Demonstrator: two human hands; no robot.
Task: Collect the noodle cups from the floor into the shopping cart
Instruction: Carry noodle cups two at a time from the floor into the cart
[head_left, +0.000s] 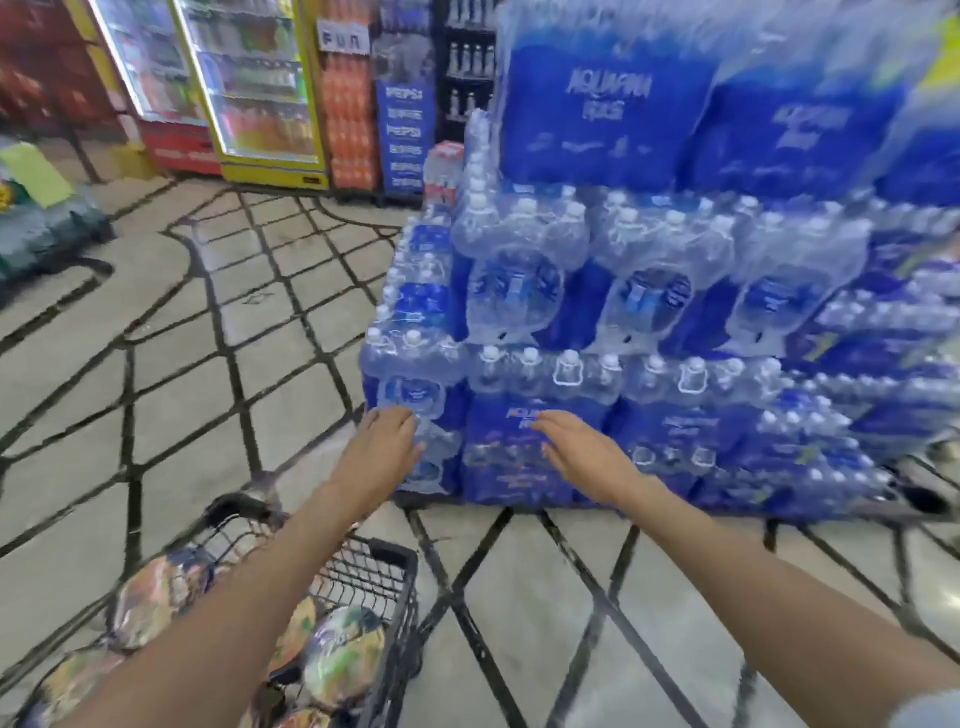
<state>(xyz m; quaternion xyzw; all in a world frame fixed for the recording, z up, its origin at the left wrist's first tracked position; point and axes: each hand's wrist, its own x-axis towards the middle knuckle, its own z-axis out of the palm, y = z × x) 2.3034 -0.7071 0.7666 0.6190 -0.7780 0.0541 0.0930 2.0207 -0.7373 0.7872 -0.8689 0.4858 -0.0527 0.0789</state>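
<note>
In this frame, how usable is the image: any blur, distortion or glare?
Head view: motion blur smears the water packs, both hands (left hand, right hand) and noodle cups; wide-angle bending curves the floor lines; the lit fridge glares brightly.

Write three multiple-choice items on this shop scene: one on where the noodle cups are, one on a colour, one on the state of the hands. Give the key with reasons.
1. Where do the noodle cups lie?
A. in the shopping cart
B. on the water packs
C. in the fridge

2. What colour are the labels on the stacked water packs?
A. red
B. blue
C. green

3. What do the left hand and right hand hold?
A. a cup each
B. one bottle together
C. nothing

Key: 1 A, the cups sit inside the cart's wire basket; 2 B, the wrapping is printed blue; 3 C, both hands reach forward with fingers extended and hold nothing.
</note>
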